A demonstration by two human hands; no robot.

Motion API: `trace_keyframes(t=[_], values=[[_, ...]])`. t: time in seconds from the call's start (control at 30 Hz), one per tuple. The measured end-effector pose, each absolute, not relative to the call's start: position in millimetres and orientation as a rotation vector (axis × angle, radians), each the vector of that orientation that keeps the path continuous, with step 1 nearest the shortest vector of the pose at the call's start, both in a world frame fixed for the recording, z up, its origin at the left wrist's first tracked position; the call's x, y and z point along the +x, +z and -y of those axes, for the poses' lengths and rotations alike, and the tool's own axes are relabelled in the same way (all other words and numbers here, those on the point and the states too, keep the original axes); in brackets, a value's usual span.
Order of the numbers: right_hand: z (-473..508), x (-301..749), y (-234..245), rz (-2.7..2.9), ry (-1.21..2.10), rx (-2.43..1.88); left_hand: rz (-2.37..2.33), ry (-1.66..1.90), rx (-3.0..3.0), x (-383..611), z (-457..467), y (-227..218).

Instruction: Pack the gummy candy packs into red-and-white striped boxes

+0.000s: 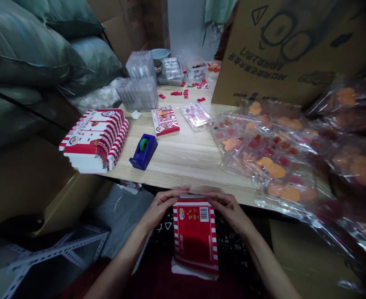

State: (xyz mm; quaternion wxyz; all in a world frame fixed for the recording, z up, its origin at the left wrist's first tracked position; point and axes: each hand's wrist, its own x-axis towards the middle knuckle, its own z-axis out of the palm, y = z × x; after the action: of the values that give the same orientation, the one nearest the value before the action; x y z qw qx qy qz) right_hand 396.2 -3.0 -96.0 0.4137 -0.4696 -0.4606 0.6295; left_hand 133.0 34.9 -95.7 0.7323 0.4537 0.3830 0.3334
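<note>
Both hands at work here, and it's the box [195,236] they have, held in front of the table's near edge, over the lap, its red printed face and striped sides turned up to view! The left hand [162,204] is clamped on the top left corner, thumb on the face, fingers stretched along the top edge; the right hand [229,206] mirrors it, clamped on the top right corner, the two sets of fingertips nearly meeting. A white flap shows at the lower end. Up on the table [186,162], the blue tape dispenser [144,153] sits left of centre, the striped stack [92,126] to its left, another box [165,120] lying flat beyond it, a filled tray [196,116] just beside that, and over on the right, a heap of clear bags [264,155] with orange and red pieces inside
</note>
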Motion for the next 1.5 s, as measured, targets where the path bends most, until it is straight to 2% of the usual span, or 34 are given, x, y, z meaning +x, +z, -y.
trace_keyframes(t=[0.13, 0.37, 0.8, 1.23, 1.5], values=[[2, 403, -90, 1.269, 1.592, -1.156, -0.871, 0.672, 1.173, 129, -39, -90], [-6, 401, -84, 1.144, 1.675, -1.217, -0.898, 0.491, 1.235, 136, -57, -79], [-8, 405, -94, 0.996, 1.747, -1.208, -0.934, 0.516, 1.257, 145, -57, -77], [-24, 418, -92, 1.280, 1.835, -1.126, -0.956, 0.502, 1.312, 140, -47, -90], [-7, 426, -88, 1.332, 1.810, -1.124, -0.915, 0.421, 1.514, 140, -46, -74]])
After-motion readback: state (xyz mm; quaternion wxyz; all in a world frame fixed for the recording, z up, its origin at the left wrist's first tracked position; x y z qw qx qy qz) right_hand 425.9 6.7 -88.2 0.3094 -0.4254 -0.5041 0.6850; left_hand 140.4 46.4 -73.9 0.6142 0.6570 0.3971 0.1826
